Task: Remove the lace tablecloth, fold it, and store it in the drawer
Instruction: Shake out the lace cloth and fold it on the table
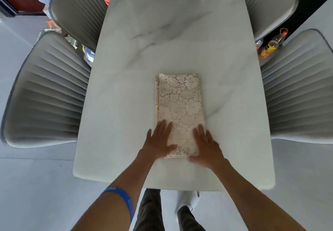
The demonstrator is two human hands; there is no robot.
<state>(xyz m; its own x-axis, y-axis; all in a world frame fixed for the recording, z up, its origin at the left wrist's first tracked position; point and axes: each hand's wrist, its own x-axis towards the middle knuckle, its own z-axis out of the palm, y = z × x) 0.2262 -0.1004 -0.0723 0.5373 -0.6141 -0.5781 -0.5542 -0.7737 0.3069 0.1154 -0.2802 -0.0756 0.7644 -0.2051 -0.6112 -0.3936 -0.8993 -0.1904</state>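
The lace tablecloth (180, 102), cream with a flower pattern, lies folded into a narrow rectangle on the white marble table (162, 32), its long side running away from me. My left hand (159, 141) presses flat on its near left part with straight fingers. My right hand (205, 144) lies flat on its near right corner, thumb at the near edge. No drawer is in view.
Grey ribbed chairs stand along both sides: two on the left (46, 90) (79, 9) and two on the right (299, 86) (270, 3). A bottle with yellow liquid (272, 46) stands on the floor at the right. The table's near edge is just in front of my legs.
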